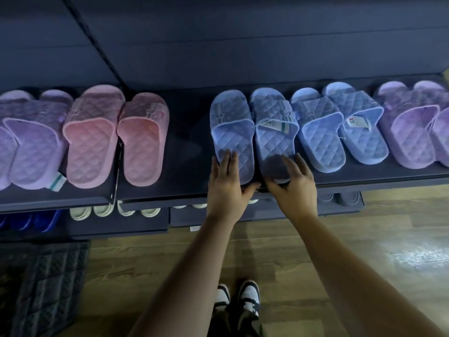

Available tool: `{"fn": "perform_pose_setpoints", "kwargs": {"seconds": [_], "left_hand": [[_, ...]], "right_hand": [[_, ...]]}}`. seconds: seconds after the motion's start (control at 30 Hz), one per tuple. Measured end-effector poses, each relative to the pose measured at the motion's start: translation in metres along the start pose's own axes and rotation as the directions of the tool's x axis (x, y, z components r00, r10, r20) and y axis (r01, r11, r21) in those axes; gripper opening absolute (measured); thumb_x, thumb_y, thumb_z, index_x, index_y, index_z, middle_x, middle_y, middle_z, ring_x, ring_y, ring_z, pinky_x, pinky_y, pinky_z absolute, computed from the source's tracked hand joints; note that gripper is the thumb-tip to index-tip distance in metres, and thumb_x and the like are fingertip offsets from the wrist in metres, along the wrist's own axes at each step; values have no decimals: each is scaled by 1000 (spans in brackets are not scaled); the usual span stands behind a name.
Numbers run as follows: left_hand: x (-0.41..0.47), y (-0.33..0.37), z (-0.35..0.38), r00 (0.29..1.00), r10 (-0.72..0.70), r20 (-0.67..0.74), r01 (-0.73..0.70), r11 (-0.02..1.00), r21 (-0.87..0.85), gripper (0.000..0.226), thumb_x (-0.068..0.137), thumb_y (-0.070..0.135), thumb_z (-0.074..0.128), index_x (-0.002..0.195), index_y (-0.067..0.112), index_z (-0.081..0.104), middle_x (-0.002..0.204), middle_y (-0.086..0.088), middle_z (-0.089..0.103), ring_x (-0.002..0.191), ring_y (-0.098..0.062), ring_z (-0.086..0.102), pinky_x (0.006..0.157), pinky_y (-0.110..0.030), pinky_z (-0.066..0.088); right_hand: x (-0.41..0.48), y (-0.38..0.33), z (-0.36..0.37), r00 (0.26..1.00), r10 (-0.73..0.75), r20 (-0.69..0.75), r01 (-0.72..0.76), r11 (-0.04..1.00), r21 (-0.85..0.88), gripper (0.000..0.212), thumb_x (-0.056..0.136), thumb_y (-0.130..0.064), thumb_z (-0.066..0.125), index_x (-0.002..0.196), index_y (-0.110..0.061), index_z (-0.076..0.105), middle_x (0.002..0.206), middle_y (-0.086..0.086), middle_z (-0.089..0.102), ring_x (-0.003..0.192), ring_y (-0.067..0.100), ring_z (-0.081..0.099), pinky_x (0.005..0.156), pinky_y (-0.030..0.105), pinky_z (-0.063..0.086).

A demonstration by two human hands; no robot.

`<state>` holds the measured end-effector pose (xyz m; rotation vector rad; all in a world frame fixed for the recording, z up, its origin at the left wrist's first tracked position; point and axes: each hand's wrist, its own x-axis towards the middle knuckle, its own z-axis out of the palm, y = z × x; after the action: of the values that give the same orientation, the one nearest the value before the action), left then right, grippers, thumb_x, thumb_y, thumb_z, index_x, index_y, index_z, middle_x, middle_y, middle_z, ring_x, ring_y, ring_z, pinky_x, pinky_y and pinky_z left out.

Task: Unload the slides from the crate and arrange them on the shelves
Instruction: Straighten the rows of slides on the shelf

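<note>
A pair of blue quilted slides stands toes-away on the dark shelf (187, 152). My left hand (227, 183) holds the heel of the left blue slide (232, 132), fingers on its footbed and thumb under its edge. My right hand (292, 183) holds the heel of the right blue slide (274, 132) the same way. To the left stands a pink pair (114, 137). A second blue pair (340, 127) is just to the right. Purple pairs sit at the far left (31, 142) and the far right (418, 127). No crate is in view.
A lower shelf (121, 224) carries white-soled shoes and dark blue ones. A dark patterned mat (41, 283) lies on the wooden floor (364, 239) at the left. My own shoes (238, 300) are below. A gap of bare shelf separates the pink and blue pairs.
</note>
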<state>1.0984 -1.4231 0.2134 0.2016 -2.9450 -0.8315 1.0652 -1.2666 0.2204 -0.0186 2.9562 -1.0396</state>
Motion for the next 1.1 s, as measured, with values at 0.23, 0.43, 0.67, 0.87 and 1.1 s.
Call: {"fn": "perform_pose_setpoints", "kwargs": {"seconds": [0.23, 0.43, 0.67, 0.87, 1.1], "left_hand": [[-4, -10, -2, 998, -33, -53, 34, 999, 16, 73, 83, 28, 71, 140, -3, 38, 148, -19, 36, 133, -45, 36, 107, -48, 35], [-2, -28, -18, 997, -75, -21, 75, 996, 37, 73, 90, 34, 61, 147, 5, 26, 156, -10, 21, 141, -38, 22, 112, -42, 27], [-6, -67, -41, 995, -95, -24, 97, 990, 104, 74, 91, 37, 58, 148, 6, 23, 157, -9, 19, 142, -35, 20, 113, -42, 27], [-6, -76, -45, 995, -97, -34, 101, 983, 156, 71, 92, 34, 58, 146, 2, 27, 155, -13, 24, 142, -38, 20, 114, -41, 20], [-11, -23, -29, 991, -31, -131, 45, 994, 104, 58, 94, 25, 48, 144, -1, 32, 153, -17, 28, 143, -34, 19, 117, -47, 20]], "right_hand": [[0, -8, 9, 998, 24, -59, -23, 999, 25, 60, 78, -31, 76, 133, -17, 56, 153, 10, 34, 136, 27, 39, 100, 34, 39], [-3, -33, 22, 999, -22, -44, 22, 1000, -4, 58, 80, -37, 74, 133, -19, 57, 152, 9, 37, 130, 28, 47, 93, 35, 44], [-7, -59, 53, 994, -110, -20, 110, 993, 35, 56, 77, -35, 77, 126, -12, 63, 145, 20, 44, 124, 36, 52, 90, 41, 49], [-8, -69, 58, 991, -128, 40, 126, 991, 48, 55, 85, -36, 68, 133, -14, 54, 150, 15, 37, 132, 32, 42, 92, 39, 47], [-1, -39, 7, 955, -230, -189, 236, 972, 10, 35, 91, -24, 56, 122, -9, 61, 127, 15, 56, 117, 34, 48, 91, 36, 41]]}}
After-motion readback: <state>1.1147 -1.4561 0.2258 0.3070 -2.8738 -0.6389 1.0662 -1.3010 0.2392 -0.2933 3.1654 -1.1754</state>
